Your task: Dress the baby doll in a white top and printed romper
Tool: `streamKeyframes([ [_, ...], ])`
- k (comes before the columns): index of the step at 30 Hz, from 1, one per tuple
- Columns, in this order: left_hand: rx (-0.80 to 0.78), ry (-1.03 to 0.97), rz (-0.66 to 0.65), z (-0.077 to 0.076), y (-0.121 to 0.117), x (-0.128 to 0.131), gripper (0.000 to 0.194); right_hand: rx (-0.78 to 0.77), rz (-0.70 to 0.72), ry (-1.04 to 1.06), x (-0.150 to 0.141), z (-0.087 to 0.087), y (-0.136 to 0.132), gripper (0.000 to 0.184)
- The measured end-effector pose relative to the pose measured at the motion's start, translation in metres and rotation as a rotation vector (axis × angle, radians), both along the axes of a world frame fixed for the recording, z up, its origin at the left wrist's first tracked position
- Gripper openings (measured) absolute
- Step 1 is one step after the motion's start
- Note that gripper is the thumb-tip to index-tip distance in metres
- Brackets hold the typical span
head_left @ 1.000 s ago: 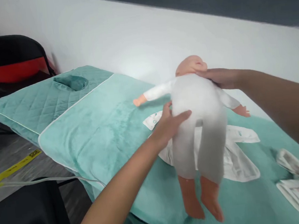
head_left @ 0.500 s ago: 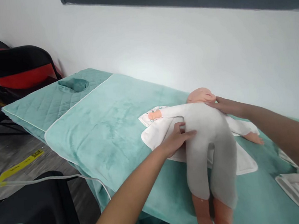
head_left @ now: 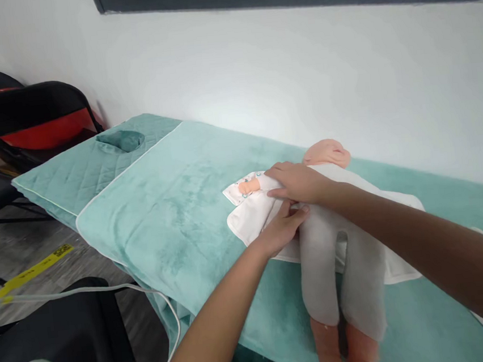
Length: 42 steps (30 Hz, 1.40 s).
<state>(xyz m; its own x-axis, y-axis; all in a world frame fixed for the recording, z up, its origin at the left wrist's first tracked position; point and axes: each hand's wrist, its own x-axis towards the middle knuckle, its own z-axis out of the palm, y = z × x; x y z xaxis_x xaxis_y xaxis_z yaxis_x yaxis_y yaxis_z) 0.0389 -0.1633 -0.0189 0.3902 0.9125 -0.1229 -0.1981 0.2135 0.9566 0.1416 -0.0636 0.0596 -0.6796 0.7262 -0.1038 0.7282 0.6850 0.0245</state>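
Doll (head_left: 322, 224) is laid out lengthwise on a white baby garment (head_left: 245, 220) on the green bed (head_left: 165, 234), head by the bed's far edge, feet pointing at the near one. The left hand (head_left: 282, 228) is up against its waist, thumb over its front; the right hand (head_left: 299, 182) reaches across, fingers curled on its sleeved arm. Honestly can't tell if either is really gripping or just resting. I'd brace the waist lightly and guide that arm from near the shoulder, no yanking, so the cloth underneath stays flat. Other arm's hidden, so I'd check it separately.
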Motion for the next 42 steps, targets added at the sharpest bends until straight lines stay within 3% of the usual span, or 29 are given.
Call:
streamKeyframes([
  [3, 0.155, 0.106, 0.000, 0.000, 0.002, -0.002, 0.050, 0.004, 0.029, -0.066, -0.014, -0.008, 0.008, 0.041],
  [6, 0.395, 0.334, 0.069, 0.002, 0.010, -0.007, 0.042, -0.012, 0.005, -0.054, -0.014, -0.010, 0.016, 0.035],
  [10, 0.752, 0.823, 0.193, 0.000, 0.029, -0.017, 0.027, 0.027, -0.048, 0.240, 0.004, -0.003, 0.018, 0.039],
  [13, 0.822, 1.168, 0.334, -0.006, 0.045, -0.027, 0.025, -0.013, -0.026, 0.398, 0.020, 0.007, 0.011, 0.044],
  [15, 0.778, 1.262, 0.457, -0.012, 0.056, -0.034, 0.032, -0.066, -0.023, 0.403, 0.028, 0.014, 0.004, 0.045],
  [18, 0.684, 1.175, 0.574, -0.016, 0.068, -0.045, 0.034, -0.130, -0.028, 0.325, 0.032, 0.021, -0.001, 0.044],
  [22, 0.485, 0.775, 0.616, -0.015, 0.073, -0.056, 0.021, -0.163, -0.011, 0.193, 0.029, 0.020, -0.001, 0.043],
  [25, 0.354, 0.487, 0.648, -0.011, 0.070, -0.061, 0.011, -0.110, -0.001, 0.111, 0.023, 0.013, 0.002, 0.044],
  [27, 0.325, 0.421, 0.698, -0.010, 0.067, -0.062, 0.010, -0.041, -0.013, 0.065, 0.020, 0.008, 0.004, 0.045],
  [29, 0.358, 0.452, 0.758, -0.009, 0.063, -0.061, 0.008, 0.033, -0.040, 0.023, 0.018, 0.003, 0.006, 0.045],
  [32, 0.554, 0.627, 0.801, -0.011, 0.057, -0.056, 0.007, 0.129, -0.093, -0.032, 0.017, -0.003, 0.009, 0.047],
  [34, 0.741, 0.761, 0.748, -0.013, 0.054, -0.052, 0.012, 0.166, -0.121, -0.066, 0.012, -0.007, 0.009, 0.046],
  [37, 0.965, 0.935, 0.568, -0.015, 0.050, -0.047, 0.021, 0.164, -0.142, -0.069, 0.000, -0.013, 0.008, 0.031],
  [39, 1.028, 1.015, 0.493, -0.015, 0.049, -0.046, 0.025, 0.144, -0.150, -0.033, -0.008, -0.015, 0.006, 0.022],
  [42, 0.989, 1.065, 0.505, -0.014, 0.050, -0.045, 0.022, 0.109, -0.139, 0.176, -0.005, -0.009, -0.004, 0.021],
])
